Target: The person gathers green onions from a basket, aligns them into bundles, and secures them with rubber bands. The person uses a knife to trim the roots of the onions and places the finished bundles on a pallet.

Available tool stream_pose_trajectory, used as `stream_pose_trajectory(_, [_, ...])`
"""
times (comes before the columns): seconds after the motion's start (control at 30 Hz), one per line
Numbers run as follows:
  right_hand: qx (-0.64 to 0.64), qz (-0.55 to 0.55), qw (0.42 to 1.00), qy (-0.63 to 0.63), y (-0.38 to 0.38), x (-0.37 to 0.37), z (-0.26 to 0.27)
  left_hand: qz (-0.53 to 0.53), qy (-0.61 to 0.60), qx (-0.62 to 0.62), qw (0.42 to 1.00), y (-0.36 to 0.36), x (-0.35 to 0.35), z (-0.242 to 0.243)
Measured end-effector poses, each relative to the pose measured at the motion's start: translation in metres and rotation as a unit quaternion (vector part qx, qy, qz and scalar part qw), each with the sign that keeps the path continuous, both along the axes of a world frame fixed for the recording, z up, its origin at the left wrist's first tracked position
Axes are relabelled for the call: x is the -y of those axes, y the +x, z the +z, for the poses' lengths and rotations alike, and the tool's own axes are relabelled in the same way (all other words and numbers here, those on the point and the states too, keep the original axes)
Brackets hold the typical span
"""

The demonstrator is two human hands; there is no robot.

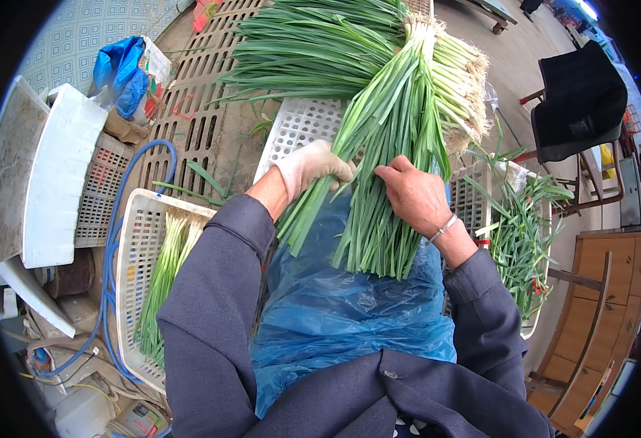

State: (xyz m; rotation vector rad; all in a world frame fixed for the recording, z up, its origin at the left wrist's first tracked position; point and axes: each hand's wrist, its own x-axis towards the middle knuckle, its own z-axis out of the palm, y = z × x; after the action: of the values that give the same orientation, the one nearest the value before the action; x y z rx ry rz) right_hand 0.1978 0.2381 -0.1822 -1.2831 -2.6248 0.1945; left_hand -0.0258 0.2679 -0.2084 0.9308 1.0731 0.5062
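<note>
My left hand (320,167), in a pale work glove, is closed around a small bunch of long green leaves (305,213). My bare right hand (414,191), with a bracelet at the wrist, pinches leaves of the larger loose bundle of leafy green stalks (386,131). That bundle fans down towards me, its rooty ends at the top. Behind it lies a pile of the same stalks (315,49), with white stems and roots (460,82) on the right. Blue plastic sheeting (353,317) covers my lap below the leaf tips.
At left, a white plastic basket (129,263) holds stalks; at right, another basket (544,219) holds loose greens. A perforated white crate (304,120) lies under the pile. A blue hose (107,263), foam boxes (60,175), a slotted floor grate (194,82) and a chair (578,109) surround me.
</note>
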Motion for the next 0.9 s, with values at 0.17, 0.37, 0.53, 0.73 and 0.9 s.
stream_pose_trajectory(0.17, [-0.045,-0.014,0.999,-0.025,0.001,0.000,0.000,0.019,-0.007,0.006,1.000,-0.019,-0.005,-0.003])
stream_pose_trajectory(0.37, [-0.220,-0.045,0.952,-0.206,-0.003,-0.027,0.003,0.026,-0.035,0.056,0.997,-0.013,-0.003,0.012])
stream_pose_trajectory(0.53, [-0.286,-0.174,0.816,-0.472,-0.033,-0.027,0.019,-0.001,-0.006,0.072,0.997,-0.018,-0.004,0.012])
stream_pose_trajectory(0.73, [-0.486,-0.273,0.622,-0.550,-0.032,-0.028,-0.001,-0.006,-0.017,0.119,0.993,-0.012,-0.002,0.014])
stream_pose_trajectory(0.9, [-0.555,-0.320,0.574,-0.509,-0.038,-0.030,-0.011,-0.022,-0.025,0.085,0.996,0.001,0.000,0.023])
